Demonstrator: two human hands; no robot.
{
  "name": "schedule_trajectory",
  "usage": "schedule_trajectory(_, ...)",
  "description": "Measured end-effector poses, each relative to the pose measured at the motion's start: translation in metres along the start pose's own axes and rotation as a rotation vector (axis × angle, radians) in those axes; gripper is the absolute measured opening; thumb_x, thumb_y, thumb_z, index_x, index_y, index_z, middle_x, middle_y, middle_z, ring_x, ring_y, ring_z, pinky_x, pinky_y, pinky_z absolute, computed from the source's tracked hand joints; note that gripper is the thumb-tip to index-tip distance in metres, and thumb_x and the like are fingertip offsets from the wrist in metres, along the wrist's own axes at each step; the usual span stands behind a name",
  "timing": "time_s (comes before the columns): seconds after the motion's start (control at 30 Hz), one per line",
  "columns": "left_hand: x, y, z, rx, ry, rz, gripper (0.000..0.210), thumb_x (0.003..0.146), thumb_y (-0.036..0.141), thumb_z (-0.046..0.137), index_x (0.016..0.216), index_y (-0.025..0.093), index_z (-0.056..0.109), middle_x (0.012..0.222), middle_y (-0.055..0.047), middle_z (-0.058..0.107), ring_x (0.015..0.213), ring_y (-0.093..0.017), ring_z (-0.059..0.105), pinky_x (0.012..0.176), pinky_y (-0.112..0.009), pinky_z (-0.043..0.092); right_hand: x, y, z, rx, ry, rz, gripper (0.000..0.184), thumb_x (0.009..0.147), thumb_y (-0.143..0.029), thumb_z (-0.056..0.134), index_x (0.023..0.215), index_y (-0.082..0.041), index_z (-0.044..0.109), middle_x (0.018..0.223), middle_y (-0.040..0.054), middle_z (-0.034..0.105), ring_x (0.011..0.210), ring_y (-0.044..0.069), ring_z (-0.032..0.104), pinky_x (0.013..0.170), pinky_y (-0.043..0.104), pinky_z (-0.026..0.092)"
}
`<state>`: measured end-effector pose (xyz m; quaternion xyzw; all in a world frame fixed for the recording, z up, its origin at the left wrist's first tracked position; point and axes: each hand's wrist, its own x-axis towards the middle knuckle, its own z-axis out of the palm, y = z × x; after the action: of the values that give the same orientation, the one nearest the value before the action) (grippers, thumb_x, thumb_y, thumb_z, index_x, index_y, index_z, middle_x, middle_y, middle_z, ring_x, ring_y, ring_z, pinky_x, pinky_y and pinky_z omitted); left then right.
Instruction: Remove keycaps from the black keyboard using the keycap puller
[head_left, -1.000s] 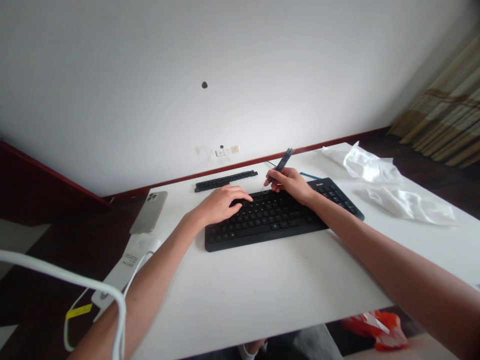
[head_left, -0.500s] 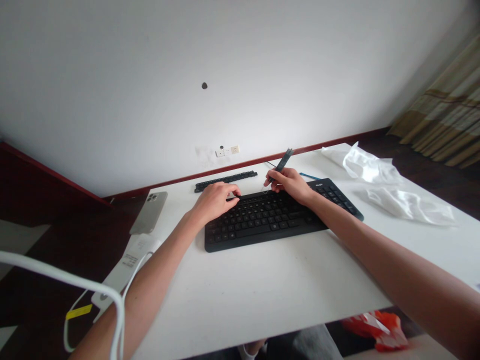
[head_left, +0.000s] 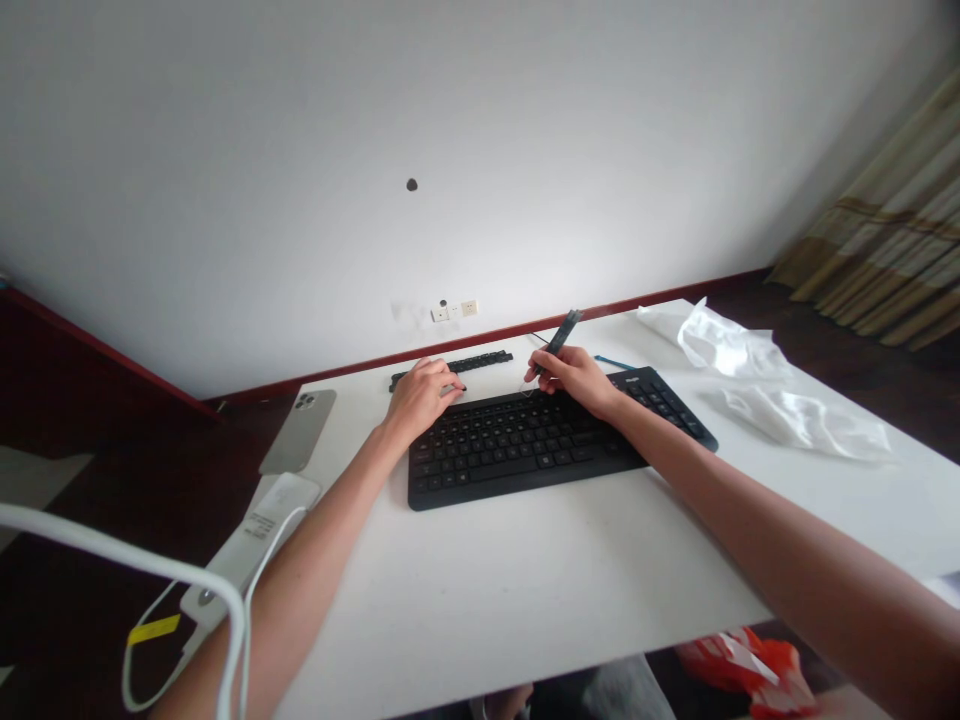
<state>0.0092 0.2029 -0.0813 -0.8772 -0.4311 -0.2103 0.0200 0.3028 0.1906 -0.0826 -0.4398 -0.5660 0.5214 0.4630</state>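
Observation:
A black keyboard [head_left: 510, 467] lies slightly askew on the white table [head_left: 480, 590]. My left hand [head_left: 421, 402] is over its back left edge, thumb and forefinger pinched on a small black piece that looks like a keycap [head_left: 463, 389]. My right hand [head_left: 574, 378] is closed round a dark, slim keycap puller [head_left: 564, 328]. The tool's handle points up and away, and a thin wire loop [head_left: 527, 391] sticks out below the fingers near the keyboard's back edge. Behind the keyboard lie rows of loose black keycaps [head_left: 484, 361], partly hidden by my left hand.
A phone [head_left: 300, 430] and a white power strip [head_left: 251, 540] with a white cable lie on the left. Crumpled clear plastic bags [head_left: 806, 420] lie on the right. A blue stick [head_left: 619, 361] rests behind the keyboard. The wall [head_left: 480, 150] stands beyond the table.
My left hand has moved a little left and away from the keys, with the small black piece now showing at its fingertips. My right hand still holds the puller over the keyboard's back edge.

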Motion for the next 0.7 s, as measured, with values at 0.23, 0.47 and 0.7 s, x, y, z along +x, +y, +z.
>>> schedule_trajectory(0.23,0.026,-0.001,0.01,0.015,-0.04,0.022,0.004,0.091,0.027,0.075,0.089,0.025,0.078,0.095,-0.004,0.067,0.096,-0.023,0.057,0.079,-0.034,0.047,-0.001,-0.001,0.0,0.016,0.006,0.0,0.046,0.083,-0.06,0.076,0.083,-0.014,0.068,0.085,0.0112,0.077,0.06,0.012,0.059,0.055,0.025,0.051)
schedule_trajectory(0.47,0.025,-0.003,0.014,0.008,-0.054,-0.005,0.005,0.09,0.028,0.074,0.091,0.024,0.077,0.093,-0.005,0.066,0.096,-0.023,0.058,0.078,-0.034,0.047,-0.002,-0.001,-0.001,-0.008,-0.009,-0.01,0.043,0.086,-0.058,0.074,0.084,-0.016,0.068,0.085,0.0104,0.077,0.059,0.013,0.059,0.055,0.026,0.052)
schedule_trajectory(0.7,0.023,-0.007,0.015,0.01,-0.027,-0.045,0.006,0.091,0.028,0.072,0.09,0.024,0.077,0.095,-0.005,0.066,0.099,-0.024,0.058,0.086,-0.035,0.049,-0.002,-0.003,0.0,0.008,0.0,0.007,0.042,0.085,-0.057,0.075,0.083,-0.015,0.069,0.084,0.011,0.077,0.059,0.012,0.059,0.054,0.025,0.051)
